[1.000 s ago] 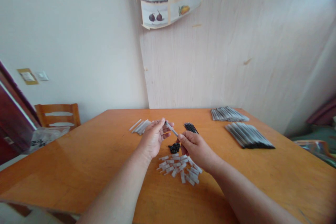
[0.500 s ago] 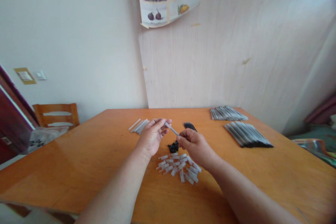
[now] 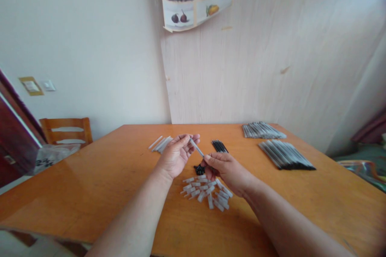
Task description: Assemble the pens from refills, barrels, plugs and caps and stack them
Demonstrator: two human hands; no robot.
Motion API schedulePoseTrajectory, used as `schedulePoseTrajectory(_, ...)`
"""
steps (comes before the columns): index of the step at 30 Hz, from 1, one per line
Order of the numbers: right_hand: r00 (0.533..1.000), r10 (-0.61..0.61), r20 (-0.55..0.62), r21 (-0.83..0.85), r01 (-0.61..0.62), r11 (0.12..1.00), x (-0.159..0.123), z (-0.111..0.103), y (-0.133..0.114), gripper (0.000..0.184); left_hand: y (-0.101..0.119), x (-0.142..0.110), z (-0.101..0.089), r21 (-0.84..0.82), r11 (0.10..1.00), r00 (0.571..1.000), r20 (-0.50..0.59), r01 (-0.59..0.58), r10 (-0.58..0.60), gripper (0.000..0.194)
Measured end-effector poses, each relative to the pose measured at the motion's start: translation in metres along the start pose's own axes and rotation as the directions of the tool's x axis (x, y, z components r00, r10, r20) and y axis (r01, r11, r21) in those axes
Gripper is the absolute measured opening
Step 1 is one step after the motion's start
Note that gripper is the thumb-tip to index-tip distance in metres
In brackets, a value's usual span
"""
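Observation:
Between my two hands a translucent pen barrel point(image 3: 197, 147) slants down to the right above the table. My left hand point(image 3: 177, 152) pinches its upper end between thumb and fingers. At its lower end, my right hand point(image 3: 221, 168) is closed on it, and the fingertips cover that tip. Beneath my right hand lies a small heap of black plugs point(image 3: 199, 170). Clear pen caps point(image 3: 205, 192) are scattered nearer to me. Several white translucent tubes point(image 3: 163, 143) lie just beyond my left hand, and black-tipped refills point(image 3: 219, 145) lie behind my right hand.
On the right of the wooden table point(image 3: 114, 192) rest a row of clear pens with black ends point(image 3: 286, 154) and another pile of pens point(image 3: 263, 130) behind it. A wooden chair point(image 3: 66, 130) and a plastic bag point(image 3: 52, 156) stand past the left edge.
My right hand has turned a little at the barrel's lower end, its fingers now curling further under. My left hand keeps its pinch. The view has shifted slightly.

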State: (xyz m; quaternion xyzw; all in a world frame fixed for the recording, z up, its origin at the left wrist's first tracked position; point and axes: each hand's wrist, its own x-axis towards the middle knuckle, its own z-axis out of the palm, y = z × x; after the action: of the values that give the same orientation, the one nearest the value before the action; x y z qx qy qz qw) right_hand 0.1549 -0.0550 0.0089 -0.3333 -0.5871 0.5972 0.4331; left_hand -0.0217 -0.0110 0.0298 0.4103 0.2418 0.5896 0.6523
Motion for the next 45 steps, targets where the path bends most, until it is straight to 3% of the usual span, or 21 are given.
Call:
schedulePoseTrajectory(9,0.985,-0.047,-0.167,-0.122,0.027,0.992,0.005,0.000,0.003,0.033,-0.003,0.001,0.004,0.030,0.998,0.994,-0.094,-0.049,0.051,0.017)
schedulePoseTrajectory(15,0.993,-0.073,-0.097,-0.193,0.053,0.980,0.003,0.000,0.001,0.033,-0.003,0.001,0.004,0.007,0.999,0.997,-0.059,-0.047,0.047,0.017)
schedulePoseTrajectory(24,1.000,-0.017,0.008,-0.026,0.017,1.000,0.000,-0.002,0.000,0.035,-0.002,0.001,0.001,-0.035,0.999,1.000,0.004,-0.027,0.027,0.013)
schedulePoseTrajectory(33,1.000,-0.001,-0.024,0.030,0.002,1.000,0.002,-0.005,0.000,0.036,-0.007,-0.001,0.006,-0.006,1.000,1.000,-0.023,-0.006,0.006,0.022)
schedulePoseTrajectory(37,0.999,-0.009,-0.049,0.035,0.011,0.999,0.005,-0.011,0.003,0.037,-0.011,-0.004,0.011,0.083,0.994,0.998,0.007,0.064,-0.065,0.032)
schedulePoseTrajectory(40,0.999,-0.016,-0.051,0.030,0.018,0.999,0.005,-0.012,0.002,0.037,-0.016,-0.007,0.012,0.196,0.975,0.988,0.090,0.103,-0.122,0.033)
schedulePoseTrajectory(45,0.998,-0.002,-0.055,0.005,0.002,1.000,0.003,-0.009,-0.003,0.038,-0.023,-0.008,0.010,0.329,0.941,0.979,0.157,0.073,-0.131,0.028)
